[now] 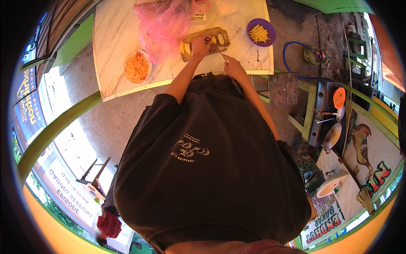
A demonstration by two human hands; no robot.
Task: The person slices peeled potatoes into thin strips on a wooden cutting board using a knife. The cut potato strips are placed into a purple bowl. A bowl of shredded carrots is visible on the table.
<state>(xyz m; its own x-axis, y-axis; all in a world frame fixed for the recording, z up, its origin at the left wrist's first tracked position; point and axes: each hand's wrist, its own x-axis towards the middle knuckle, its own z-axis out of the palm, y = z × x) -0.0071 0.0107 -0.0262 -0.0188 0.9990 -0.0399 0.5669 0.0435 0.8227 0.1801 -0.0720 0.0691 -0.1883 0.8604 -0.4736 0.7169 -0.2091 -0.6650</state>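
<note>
A wooden cutting board with a cut-out handle lies on a marble-patterned table. My left hand is over the middle of the board, its bent fingers holding down pale yellow strips, likely potato. Thicker yellow slices rest at the board's left end, left of that wrist. My right hand grips a knife by the handle at the board's near right side. The blade slants towards my left fingertips; its tip is hard to make out.
A purple bowl of yellow strips stands at the table's right edge. At left is a plate of orange shreds, likely carrot. A pink plastic bag touches the board area. Rightward are a gas cylinder, stove and wok.
</note>
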